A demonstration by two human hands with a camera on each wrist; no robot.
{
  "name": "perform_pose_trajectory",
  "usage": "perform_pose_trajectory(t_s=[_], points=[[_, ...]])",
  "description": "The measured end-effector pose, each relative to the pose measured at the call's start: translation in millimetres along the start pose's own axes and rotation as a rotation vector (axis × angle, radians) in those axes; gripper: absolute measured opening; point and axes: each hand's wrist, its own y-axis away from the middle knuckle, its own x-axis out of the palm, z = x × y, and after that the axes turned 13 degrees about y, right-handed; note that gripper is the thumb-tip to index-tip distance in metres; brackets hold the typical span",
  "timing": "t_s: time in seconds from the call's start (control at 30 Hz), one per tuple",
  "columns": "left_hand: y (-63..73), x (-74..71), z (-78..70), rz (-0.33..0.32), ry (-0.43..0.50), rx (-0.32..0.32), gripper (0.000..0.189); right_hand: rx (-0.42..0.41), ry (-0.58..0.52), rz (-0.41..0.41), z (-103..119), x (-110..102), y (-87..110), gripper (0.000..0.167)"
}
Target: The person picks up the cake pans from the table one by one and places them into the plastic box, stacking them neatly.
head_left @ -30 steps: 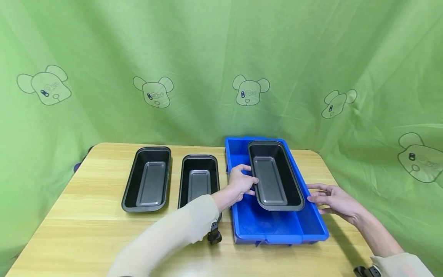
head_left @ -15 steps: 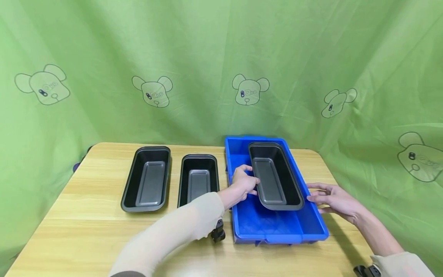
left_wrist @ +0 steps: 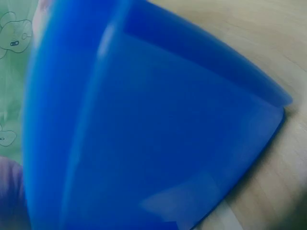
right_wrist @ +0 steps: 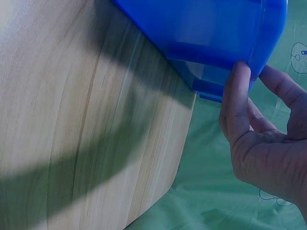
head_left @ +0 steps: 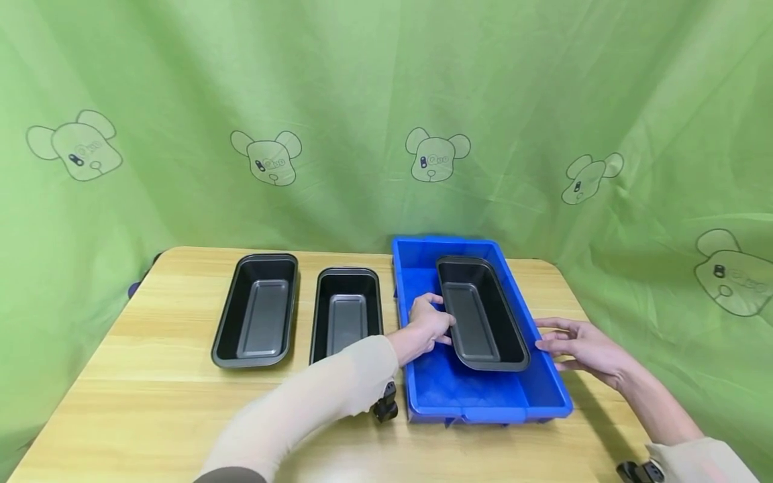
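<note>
My left hand (head_left: 429, 322) holds a dark loaf pan (head_left: 474, 322) by its left long side, the thumb at the rim. The pan is within the walls of a blue plastic bin (head_left: 459, 402), towards its right side; whether its base touches the bin floor cannot be told. My right hand (head_left: 588, 349) is at the bin's right wall. In the right wrist view, its fairly straight fingers (right_wrist: 238, 100) touch the blue wall near the rim. The left wrist view shows the bin's outer wall (left_wrist: 168, 120), with the pan hidden.
Two more dark loaf pans stand on the wooden table (head_left: 133, 402): a left pan (head_left: 256, 312) and a middle pan (head_left: 347, 315), partly covered by my left sleeve (head_left: 326, 382). A green curtain (head_left: 350, 80) hangs behind the table and at its sides.
The loaf pan in my left hand has come down lower within the blue bin, and the left hand has moved slightly right and down with it. My right hand has stayed at the bin's wall.
</note>
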Motion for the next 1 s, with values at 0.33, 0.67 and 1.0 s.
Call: perform_pose_trajectory(t_s=[0.33, 0.67, 1.0], points=[[1.3, -0.8, 9.6, 0.012, -0.001, -0.027, 0.046, -0.003, -0.005, -0.005, -1, 1, 0.7, 0.071], [2.8, 0.1, 12.6, 0.018, -0.021, -0.037, 0.046, -0.008, -0.001, -0.005, 0, 1, 2.6, 0.074], [6.2, 0.4, 11.6, 0.024, -0.035, -0.052, 0.048, -0.01, -0.025, -0.002, -1, 1, 1.8, 0.074]])
